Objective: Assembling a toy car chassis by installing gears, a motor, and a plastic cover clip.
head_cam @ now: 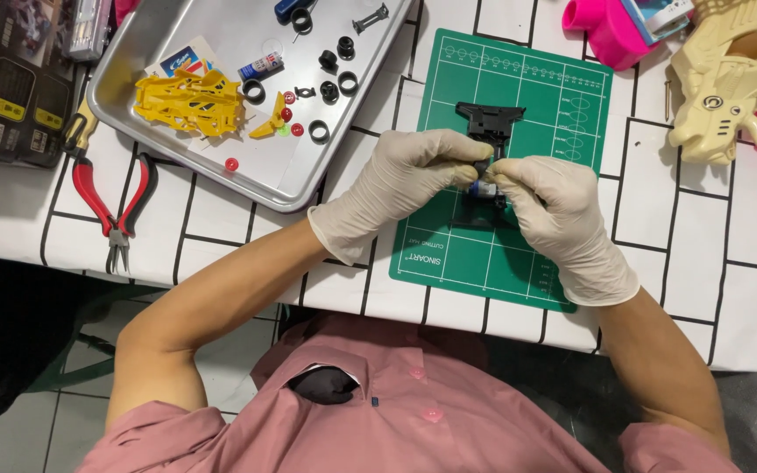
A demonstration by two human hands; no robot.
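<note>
Over the green cutting mat (519, 254), you are holding a small black chassis (490, 118) between both gloved hands. Your left hand (400, 180) is curling in from the side, thumb and fingers closed around the middle of the part. Your right hand (558, 210) is meeting it from the other side, fingertips pinched on a small blue-and-silver piece (484, 187) seated in the black frame; what exactly that piece is, you cannot tell from this view. The two-handed grip is probably bracing the frame on one side while the other hand is pressing or seating the small piece. The chassis is sitting low over the mat, its front end poking out above your knuckles; whether it is touching the mat is hidden.

Left of the mat, a metal tray (146, 44) is keeping loose parts together: a yellow body shell (187, 101), black rings and tyres (319, 131), small red beads (296, 129). Red-handled pliers (116, 210) are lying on the grid-patterned tablecloth (694, 263) just beside the tray. A cream-coloured toy figure (729, 83) and pink plastic pieces (602, 31) are resting well apart, top right. Nothing is crowding your hands; your own fingers are blocking most of the joint.
</note>
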